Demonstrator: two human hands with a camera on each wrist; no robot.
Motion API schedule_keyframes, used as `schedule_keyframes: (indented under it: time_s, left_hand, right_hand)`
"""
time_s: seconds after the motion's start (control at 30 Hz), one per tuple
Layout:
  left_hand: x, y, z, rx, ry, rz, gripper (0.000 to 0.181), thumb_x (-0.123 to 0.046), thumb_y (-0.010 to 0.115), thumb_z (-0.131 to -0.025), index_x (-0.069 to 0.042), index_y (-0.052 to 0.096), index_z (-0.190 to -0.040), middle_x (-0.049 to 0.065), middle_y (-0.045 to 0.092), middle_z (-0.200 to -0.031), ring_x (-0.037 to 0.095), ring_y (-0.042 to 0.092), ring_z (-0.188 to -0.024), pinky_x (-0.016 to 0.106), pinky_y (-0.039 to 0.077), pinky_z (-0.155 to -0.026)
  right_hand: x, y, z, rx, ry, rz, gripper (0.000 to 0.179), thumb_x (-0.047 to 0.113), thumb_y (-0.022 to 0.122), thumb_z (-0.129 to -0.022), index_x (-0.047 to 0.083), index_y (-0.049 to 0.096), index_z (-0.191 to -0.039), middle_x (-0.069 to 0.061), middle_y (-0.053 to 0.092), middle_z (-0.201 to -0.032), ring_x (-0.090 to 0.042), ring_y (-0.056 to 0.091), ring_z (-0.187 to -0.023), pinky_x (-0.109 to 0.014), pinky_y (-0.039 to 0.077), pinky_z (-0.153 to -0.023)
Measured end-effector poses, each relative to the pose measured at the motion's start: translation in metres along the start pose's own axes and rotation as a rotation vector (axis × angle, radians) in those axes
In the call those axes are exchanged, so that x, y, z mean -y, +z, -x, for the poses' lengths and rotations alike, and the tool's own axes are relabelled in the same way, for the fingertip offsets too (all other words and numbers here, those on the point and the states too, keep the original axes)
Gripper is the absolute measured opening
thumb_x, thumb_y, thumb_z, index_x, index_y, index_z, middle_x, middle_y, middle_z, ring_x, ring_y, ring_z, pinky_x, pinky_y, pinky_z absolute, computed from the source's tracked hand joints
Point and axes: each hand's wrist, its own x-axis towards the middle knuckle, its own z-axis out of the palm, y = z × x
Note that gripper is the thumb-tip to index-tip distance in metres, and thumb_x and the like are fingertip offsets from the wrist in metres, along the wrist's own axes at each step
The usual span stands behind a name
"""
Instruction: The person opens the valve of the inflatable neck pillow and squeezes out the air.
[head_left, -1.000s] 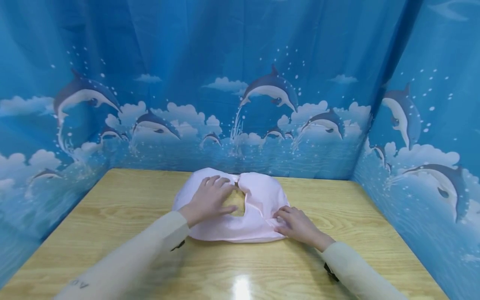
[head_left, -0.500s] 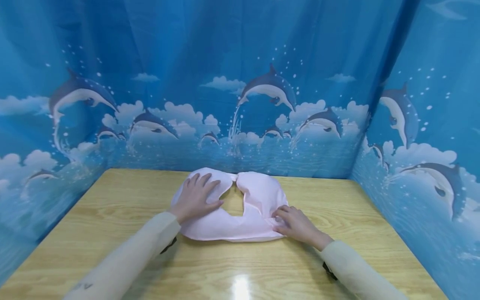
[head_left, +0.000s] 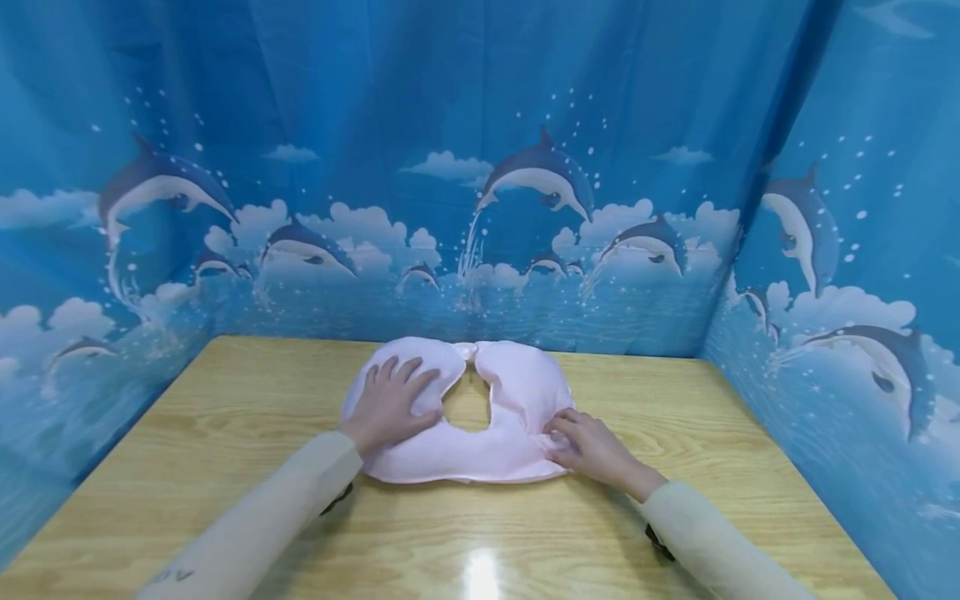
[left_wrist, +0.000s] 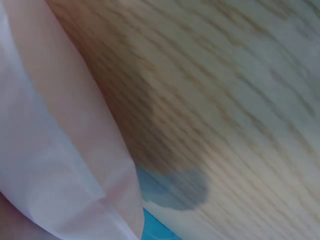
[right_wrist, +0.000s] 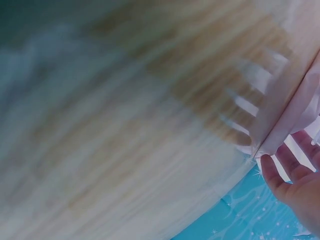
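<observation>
A pale pink U-shaped neck pillow (head_left: 465, 457) lies on the wooden table, its two ends close together at the far side by a small fastening (head_left: 467, 350). My left hand (head_left: 388, 405) rests on its left arm with the fingers spread. On the near right corner, my right hand (head_left: 594, 447) pinches the creased fabric between thumb and curled fingers. The left wrist view has the edge of the pillow (left_wrist: 65, 120) and only a sliver of hand at the lower left. At the right border of the right wrist view, fingers (right_wrist: 272, 172) touch the pillow's edge.
The light wood-grain table (head_left: 465, 533) extends around the pillow on all sides. Blue curtains (head_left: 420, 100) printed with dolphins and clouds hang along the back and both sides. A bright light reflection falls on the table's near part.
My left hand has moved left from beside the central opening onto the pillow's left arm, and its fingers now lie spread there. The right hand has stayed at the right corner.
</observation>
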Motion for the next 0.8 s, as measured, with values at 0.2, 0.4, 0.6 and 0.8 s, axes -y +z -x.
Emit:
schedule_keyframes:
  time_s: [0.2,0.4,0.6,0.8]
  left_hand:
    - [0.0,0.003,0.001,-0.011,0.011,-0.03,0.063,-0.059,0.053,-0.081,-0.027,0.044,-0.135,0.01,0.04,-0.14,0.042,0.029,-0.13,0.064,0.021,-0.102]
    - [0.0,0.007,0.001,-0.029,0.026,-0.034,0.06,-0.057,0.055,-0.081,-0.027,0.047,-0.133,0.011,0.042,-0.138,0.043,0.031,-0.128,0.065,0.021,-0.102]
    - [0.0,0.01,0.002,-0.031,0.028,-0.042,0.059,-0.057,0.054,-0.08,-0.028,0.048,-0.131,0.01,0.044,-0.137,0.042,0.033,-0.126,0.064,0.02,-0.102]
    - [0.0,0.011,0.003,-0.048,0.041,-0.051,0.058,-0.056,0.055,-0.08,-0.027,0.05,-0.13,0.011,0.046,-0.135,0.041,0.035,-0.125,0.064,0.022,-0.101]
  right_hand:
    - [0.001,0.0,0.0,0.002,0.013,-0.007,0.026,0.032,0.066,-0.082,0.018,0.062,-0.103,-0.001,0.058,-0.105,-0.02,0.057,-0.092,-0.041,0.045,-0.079]
    - [0.002,-0.002,0.0,-0.005,0.013,-0.003,0.026,0.032,0.066,-0.082,0.018,0.061,-0.103,-0.001,0.058,-0.106,-0.02,0.057,-0.091,-0.041,0.045,-0.077]
    - [0.003,-0.002,0.0,-0.006,0.017,0.0,0.026,0.033,0.066,-0.082,0.018,0.062,-0.103,-0.002,0.059,-0.107,-0.02,0.057,-0.091,-0.041,0.045,-0.077]
    - [0.002,-0.001,0.0,-0.011,0.015,-0.006,0.026,0.032,0.066,-0.082,0.017,0.062,-0.103,-0.002,0.059,-0.107,-0.021,0.057,-0.092,-0.043,0.045,-0.078]
